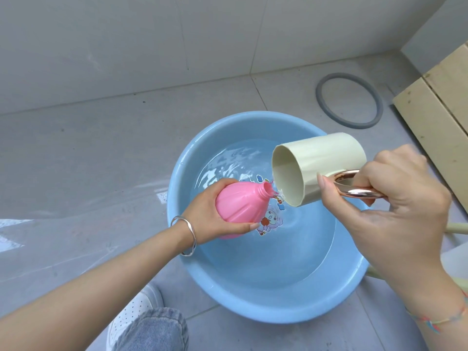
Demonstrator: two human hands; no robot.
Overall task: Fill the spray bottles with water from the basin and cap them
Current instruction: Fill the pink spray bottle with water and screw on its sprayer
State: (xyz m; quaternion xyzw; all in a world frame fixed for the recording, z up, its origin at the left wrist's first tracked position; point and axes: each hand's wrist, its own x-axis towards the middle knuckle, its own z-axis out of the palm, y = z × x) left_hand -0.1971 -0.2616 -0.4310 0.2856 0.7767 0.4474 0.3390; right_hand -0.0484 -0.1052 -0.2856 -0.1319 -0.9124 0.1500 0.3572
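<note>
A blue basin (pixel 336 297) holding water sits on the grey tiled floor. Over it, my left hand (pixel 202 214) grips a pink uncapped spray bottle (pixel 240 203), tilted with its open neck pointing right. My right hand (pixel 395 198) holds the shiny copper handle of a cream cup (pixel 326 158), tipped on its side with its mouth facing the bottle's neck. A thin stream of water runs from the cup's lip to the bottle's opening, and some splashes beside it. No cap or spray head is in view.
A grey rubber ring (pixel 349 100) lies on the floor beyond the basin at the right. Pale wooden boards (pixel 440 102) stand at the far right edge. My knee in jeans and a white shoe (pixel 136 312) are just left of the basin's near rim.
</note>
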